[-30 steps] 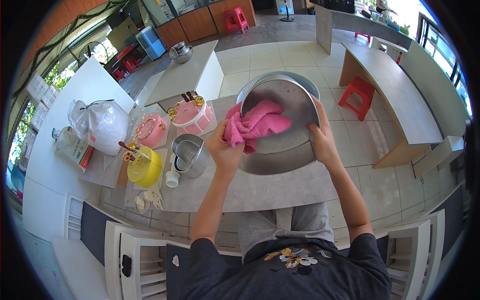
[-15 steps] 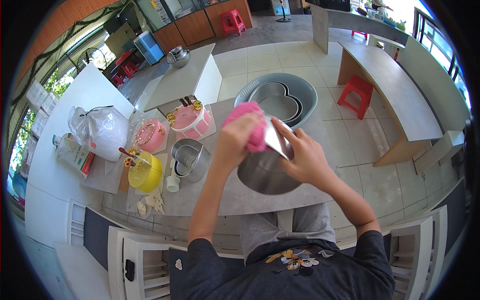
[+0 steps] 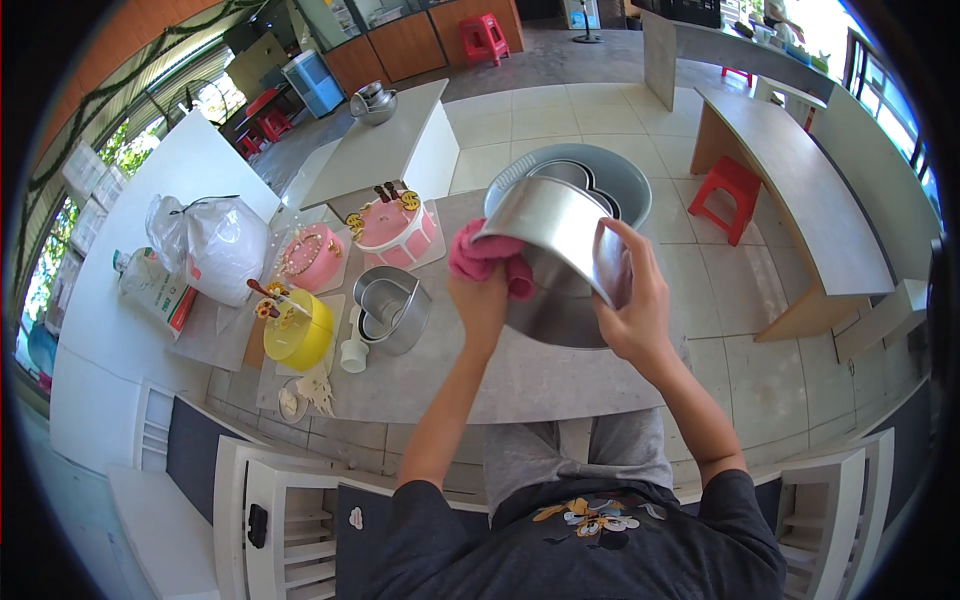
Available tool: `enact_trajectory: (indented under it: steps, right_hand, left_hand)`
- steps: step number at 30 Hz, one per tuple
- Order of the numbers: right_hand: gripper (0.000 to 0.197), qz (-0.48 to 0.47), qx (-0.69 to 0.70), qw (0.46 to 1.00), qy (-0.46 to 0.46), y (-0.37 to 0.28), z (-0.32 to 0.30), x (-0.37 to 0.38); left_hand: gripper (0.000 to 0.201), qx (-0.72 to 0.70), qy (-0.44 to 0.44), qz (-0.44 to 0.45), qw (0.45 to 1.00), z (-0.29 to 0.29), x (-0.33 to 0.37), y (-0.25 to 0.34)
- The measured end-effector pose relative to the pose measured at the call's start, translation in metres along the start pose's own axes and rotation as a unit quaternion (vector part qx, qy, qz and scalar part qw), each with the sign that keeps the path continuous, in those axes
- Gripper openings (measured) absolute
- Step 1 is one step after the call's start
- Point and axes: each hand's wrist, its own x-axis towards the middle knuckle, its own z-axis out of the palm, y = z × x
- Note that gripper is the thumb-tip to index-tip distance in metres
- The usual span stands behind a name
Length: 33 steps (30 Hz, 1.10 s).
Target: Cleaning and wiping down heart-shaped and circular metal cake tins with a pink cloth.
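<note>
My right hand [image 3: 636,305] grips the side of a shiny metal cake pan [image 3: 560,212], which is tilted up in front of me. A bunched pink cloth [image 3: 488,262] is held in my left hand [image 3: 482,305], against the left rim of that pan. Below the tilted pan, a larger round metal pan [image 3: 560,328] stands near the table's front edge, partly covered. Behind them sits a grey plastic basin [image 3: 632,182] with nested, curved-lobed metal pans [image 3: 566,172] inside. To the left of my hands stand nested heart-shaped metal pans [image 3: 404,318].
On the grey table [image 3: 470,385] at left are two pink cakes [image 3: 396,232], a yellow cake [image 3: 300,338], a white scoop [image 3: 353,352] and a small cup [image 3: 290,402]. Bagged goods [image 3: 215,245] lie beyond. A red stool [image 3: 728,195] stands at right by a long desk [image 3: 800,180].
The held pan has been turned and raised, so its broad outer wall now shows. My left hand with the cloth has shifted lower, to the pan's left rim. The view has shifted slightly.
</note>
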Motion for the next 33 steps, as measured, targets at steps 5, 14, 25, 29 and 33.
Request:
enact_trajectory:
  steps: [5, 14, 25, 29, 33]
  right_hand:
    - [0.072, -0.06, -0.08, 0.995, -0.021, -0.007, -0.006, -0.002]
    - [0.062, 0.027, -0.145, 0.96, -0.236, 0.008, 0.001, 0.011]
    - [0.073, 0.017, 0.15, 0.988, -0.027, 0.021, 0.0, 0.005]
    - [0.069, 0.044, 0.13, 0.988, -0.075, 0.028, -0.004, 0.005]
    - [0.067, 0.065, 0.054, 0.984, -0.156, 0.008, -0.008, 0.009]
  left_hand:
    - [0.028, -0.011, 0.002, 0.007, 1.0, -0.004, -0.001, -0.005]
    - [0.033, 0.295, -0.329, 0.557, 0.703, 0.002, 0.02, 0.011]
    - [0.027, 0.146, 0.004, 0.102, 0.984, -0.03, 0.029, 0.011]
    - [0.03, 0.15, -0.033, 0.049, 0.987, -0.037, 0.025, 0.026]
    - [0.048, 0.195, -0.149, 0.266, 0.932, -0.034, 0.039, 0.031]
